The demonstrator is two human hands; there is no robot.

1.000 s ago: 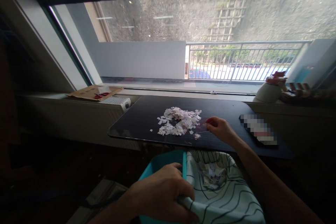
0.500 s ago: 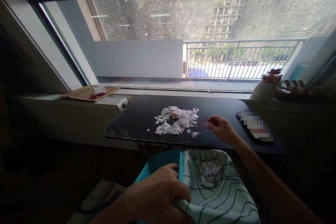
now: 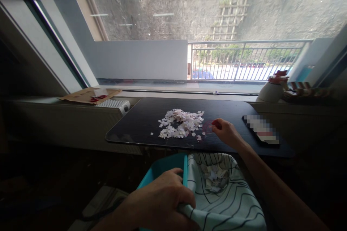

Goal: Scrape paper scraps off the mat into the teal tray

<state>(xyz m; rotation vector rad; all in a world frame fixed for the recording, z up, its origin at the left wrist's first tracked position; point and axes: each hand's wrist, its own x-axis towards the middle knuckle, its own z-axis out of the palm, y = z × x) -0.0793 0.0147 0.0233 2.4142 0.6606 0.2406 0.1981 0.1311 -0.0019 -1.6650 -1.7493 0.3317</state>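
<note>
On the dark table (image 3: 141,115) lies a loose heap of small white paper scraps (image 3: 185,121), with a hole in its middle. My right hand (image 3: 227,134) pinches a clear plastic protractor (image 3: 208,127) with reddish markings, just right of the heap and low over the tabletop. Below the table's front edge, my left hand (image 3: 168,196) is wrapped round the near rim of a teal bin (image 3: 185,168). Beside that rim, a pale cloth with dark wavy lines (image 3: 233,205) forms a hollow that holds more paper scraps (image 3: 215,177).
A dark flat object with a blurred face (image 3: 260,129) lies at the table's right. Left of the table, a white radiator (image 3: 114,104) stands by the sill with brown paper (image 3: 81,94) and red-handled scissors (image 3: 98,98). A white pot (image 3: 271,91) sits right, below the window.
The whole view has shifted slightly left. My right hand keeps the protractor beside the heap, its tilt slightly changed. My left hand stays on the bin.
</note>
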